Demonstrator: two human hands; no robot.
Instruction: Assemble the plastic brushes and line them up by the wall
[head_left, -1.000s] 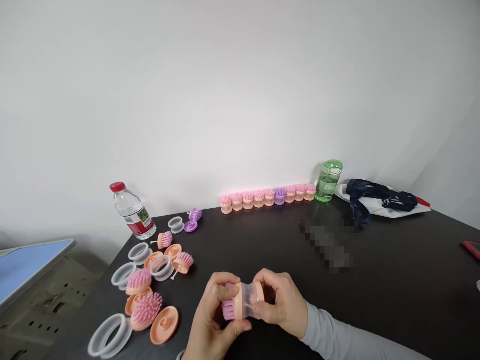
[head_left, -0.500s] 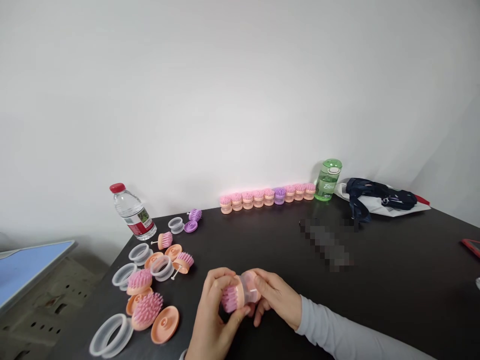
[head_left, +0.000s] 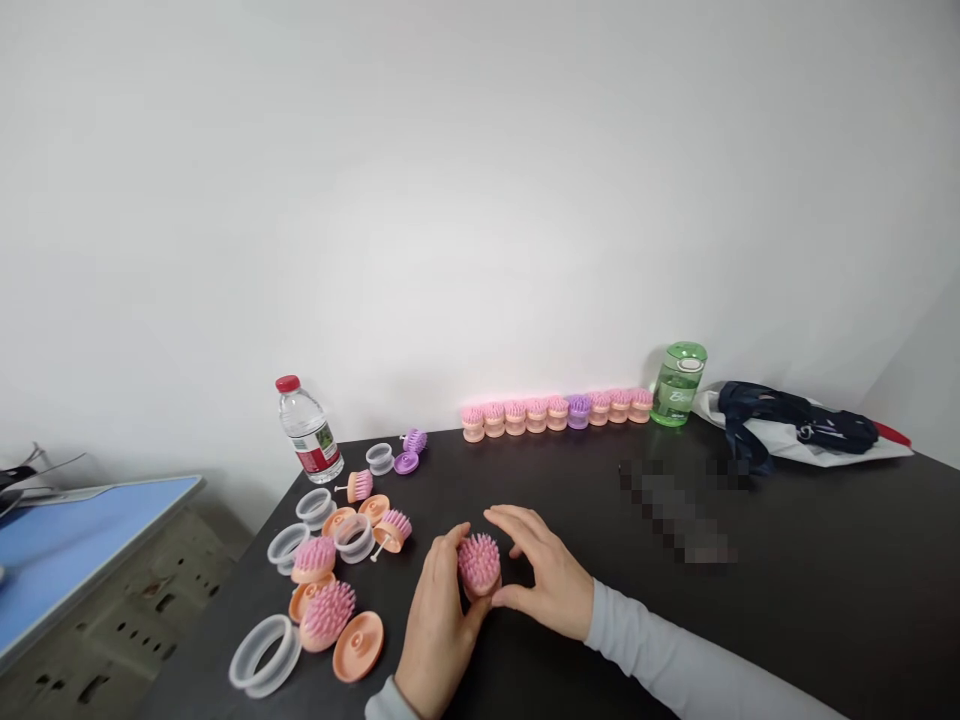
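My left hand (head_left: 444, 610) grips a round scrub brush (head_left: 479, 562) with pink bristles, its fingers behind and thumb in front. The brush stands with its bristles up, its peach base partly hidden. My right hand (head_left: 546, 572) is open beside it, fingers stretched apart, thumb tip close to the lower side; whether it touches is unclear. To the left lie loose parts: pink bristle heads (head_left: 328, 615), peach discs (head_left: 358, 647) and clear rings (head_left: 265, 657). A bristle head with a white stem (head_left: 393, 530) rests on its side.
A row of finished-looking brushes (head_left: 536, 415), one purple (head_left: 578, 411), stands along the wall. A water bottle (head_left: 309, 430) is at the left, a green bottle (head_left: 679, 384) and a bag (head_left: 810, 425) at the right. Purple parts (head_left: 414, 441) lie near the back edge. A blurred patch covers something mid-right.
The brush has turned from lying sideways between both hands to bristles up. My right hand has loosened from it and opened. The view has shifted left slightly.
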